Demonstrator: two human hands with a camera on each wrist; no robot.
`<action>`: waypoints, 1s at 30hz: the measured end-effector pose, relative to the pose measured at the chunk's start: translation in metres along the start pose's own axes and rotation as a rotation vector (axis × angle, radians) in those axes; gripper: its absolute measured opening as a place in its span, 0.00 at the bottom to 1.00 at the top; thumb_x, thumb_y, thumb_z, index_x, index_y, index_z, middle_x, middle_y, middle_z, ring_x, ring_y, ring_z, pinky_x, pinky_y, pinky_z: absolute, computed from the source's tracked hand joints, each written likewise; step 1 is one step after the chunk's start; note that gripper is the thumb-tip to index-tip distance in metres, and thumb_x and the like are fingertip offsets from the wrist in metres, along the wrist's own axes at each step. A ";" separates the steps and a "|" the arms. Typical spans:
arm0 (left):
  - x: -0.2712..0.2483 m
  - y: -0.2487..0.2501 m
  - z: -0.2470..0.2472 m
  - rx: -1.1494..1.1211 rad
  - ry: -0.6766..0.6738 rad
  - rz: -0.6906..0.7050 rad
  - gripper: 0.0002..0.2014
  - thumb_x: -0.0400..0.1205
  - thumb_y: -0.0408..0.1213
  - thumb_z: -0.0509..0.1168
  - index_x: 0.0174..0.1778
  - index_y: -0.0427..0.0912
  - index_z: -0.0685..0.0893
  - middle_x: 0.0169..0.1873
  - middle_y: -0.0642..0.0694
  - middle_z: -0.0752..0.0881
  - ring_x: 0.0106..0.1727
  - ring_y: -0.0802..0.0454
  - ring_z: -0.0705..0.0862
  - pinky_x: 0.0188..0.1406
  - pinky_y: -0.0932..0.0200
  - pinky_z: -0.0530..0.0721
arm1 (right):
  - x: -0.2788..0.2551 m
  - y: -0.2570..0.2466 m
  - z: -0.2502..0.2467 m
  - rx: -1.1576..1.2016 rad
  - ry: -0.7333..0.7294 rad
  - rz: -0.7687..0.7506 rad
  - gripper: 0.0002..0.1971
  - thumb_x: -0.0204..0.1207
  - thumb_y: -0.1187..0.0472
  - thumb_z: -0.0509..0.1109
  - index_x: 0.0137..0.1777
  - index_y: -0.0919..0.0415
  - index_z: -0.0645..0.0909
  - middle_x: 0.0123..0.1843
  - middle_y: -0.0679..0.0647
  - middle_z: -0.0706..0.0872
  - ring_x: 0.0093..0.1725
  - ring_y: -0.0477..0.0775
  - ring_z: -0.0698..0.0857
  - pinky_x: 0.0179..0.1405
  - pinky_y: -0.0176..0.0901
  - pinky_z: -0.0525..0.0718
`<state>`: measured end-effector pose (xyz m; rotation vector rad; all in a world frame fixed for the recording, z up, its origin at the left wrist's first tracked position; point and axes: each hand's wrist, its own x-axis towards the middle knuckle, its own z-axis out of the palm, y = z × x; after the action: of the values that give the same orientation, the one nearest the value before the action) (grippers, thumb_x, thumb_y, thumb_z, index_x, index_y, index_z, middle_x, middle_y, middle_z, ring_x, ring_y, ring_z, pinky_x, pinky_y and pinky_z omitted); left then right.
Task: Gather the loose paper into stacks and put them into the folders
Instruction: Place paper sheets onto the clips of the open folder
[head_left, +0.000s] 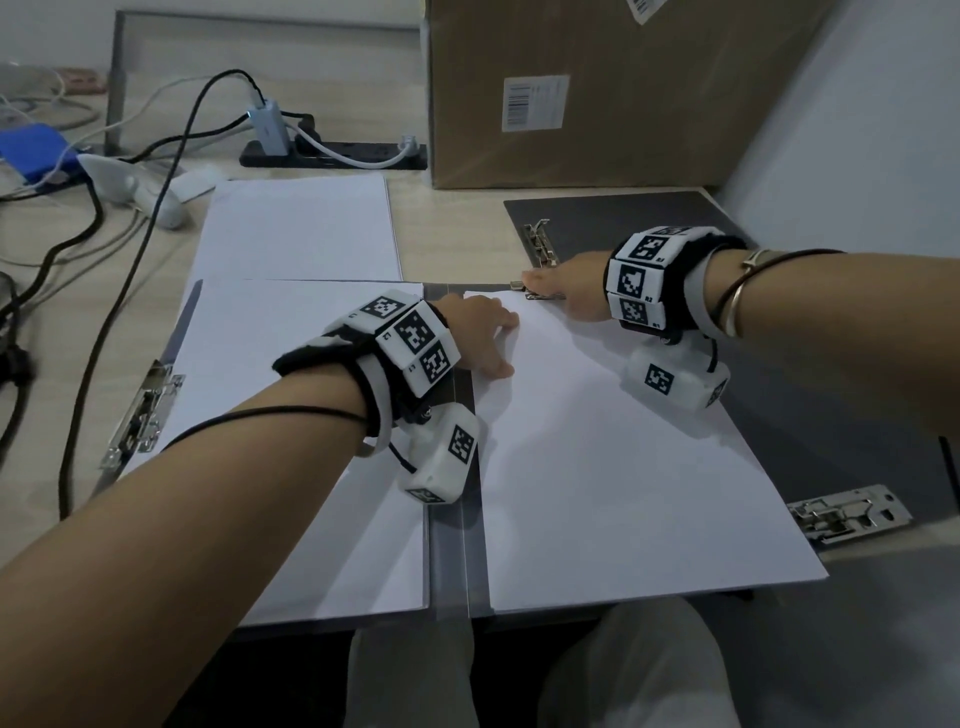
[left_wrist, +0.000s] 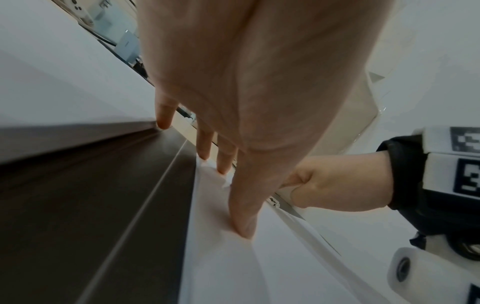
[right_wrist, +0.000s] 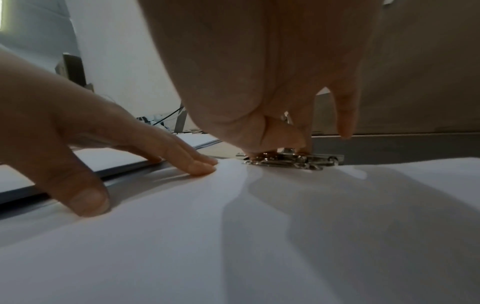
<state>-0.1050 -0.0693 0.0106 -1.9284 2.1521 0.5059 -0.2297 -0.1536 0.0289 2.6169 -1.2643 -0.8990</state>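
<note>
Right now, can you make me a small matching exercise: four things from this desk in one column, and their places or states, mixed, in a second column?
Things:
1. left hand
2. right hand
3. cardboard box
4. power strip

States:
a. stands at the far side of the desk
b. lies flat, cables plugged in
c. fingers spread on the paper stack
d. pinches the metal clip

Pairs: 1-c, 2-d, 3-a, 4-b

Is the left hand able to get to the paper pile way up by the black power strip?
Probably yes. The left hand presses a nearer stack, and only bare desk lies before the far pile.
</note>
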 end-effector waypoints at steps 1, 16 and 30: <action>0.000 0.000 0.000 -0.005 0.001 0.000 0.31 0.84 0.50 0.61 0.82 0.42 0.62 0.78 0.44 0.67 0.79 0.45 0.65 0.77 0.52 0.64 | 0.003 -0.001 -0.001 -0.031 -0.012 -0.003 0.33 0.83 0.70 0.50 0.84 0.57 0.41 0.85 0.57 0.58 0.80 0.61 0.65 0.74 0.45 0.66; -0.003 0.002 -0.002 -0.103 -0.015 -0.027 0.33 0.84 0.47 0.62 0.83 0.41 0.59 0.82 0.44 0.62 0.82 0.46 0.61 0.77 0.53 0.61 | 0.002 0.006 -0.014 0.316 -0.034 0.053 0.36 0.78 0.74 0.55 0.84 0.52 0.52 0.82 0.59 0.65 0.78 0.60 0.68 0.74 0.47 0.67; -0.068 -0.056 0.017 -0.961 0.617 -0.379 0.16 0.79 0.20 0.60 0.61 0.31 0.85 0.59 0.36 0.85 0.64 0.41 0.81 0.56 0.60 0.75 | -0.124 0.067 0.069 0.967 0.124 0.392 0.14 0.73 0.63 0.70 0.59 0.60 0.82 0.48 0.55 0.84 0.45 0.57 0.83 0.42 0.42 0.82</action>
<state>-0.0419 -0.0049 0.0144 -3.2822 1.8762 1.1287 -0.3730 -0.0938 0.0518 2.7131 -2.5098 -0.0133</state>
